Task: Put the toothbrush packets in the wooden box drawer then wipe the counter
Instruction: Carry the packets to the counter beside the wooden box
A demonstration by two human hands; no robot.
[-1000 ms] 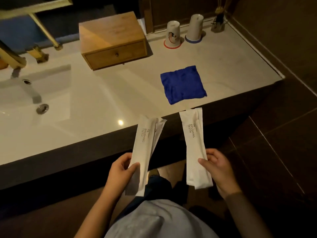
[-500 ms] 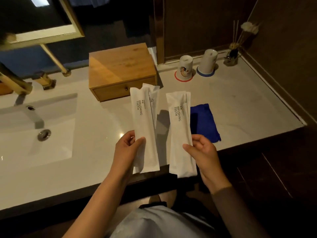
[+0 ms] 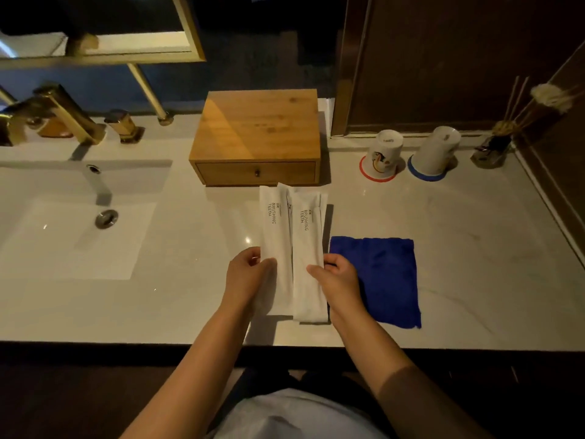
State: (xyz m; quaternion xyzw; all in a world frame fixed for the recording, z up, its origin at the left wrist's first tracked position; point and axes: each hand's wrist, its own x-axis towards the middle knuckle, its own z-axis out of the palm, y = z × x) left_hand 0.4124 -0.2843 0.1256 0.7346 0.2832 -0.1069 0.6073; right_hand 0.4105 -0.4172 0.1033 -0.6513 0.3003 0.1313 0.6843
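My left hand [image 3: 247,274] grips a stack of white toothbrush packets [image 3: 274,229] printed "BRUSHING TEETH". My right hand [image 3: 340,278] grips a second stack of the same packets [image 3: 308,236]. The two stacks are side by side, touching, low over the white counter [image 3: 474,248], their far ends just in front of the wooden box [image 3: 258,131]. The box's drawer [image 3: 256,173] is shut, with a small dark knob. A blue cloth [image 3: 380,277] lies flat on the counter right of my right hand.
A sink basin [image 3: 79,232] with a gold faucet [image 3: 60,112] is at the left. Two upturned cups [image 3: 383,152] [image 3: 435,152] on coasters and a reed diffuser [image 3: 493,150] stand at the back right. A dark wall borders the counter's right side.
Both hands carried the packets up from below the counter edge to over the counter and brought the two stacks together in front of the box.
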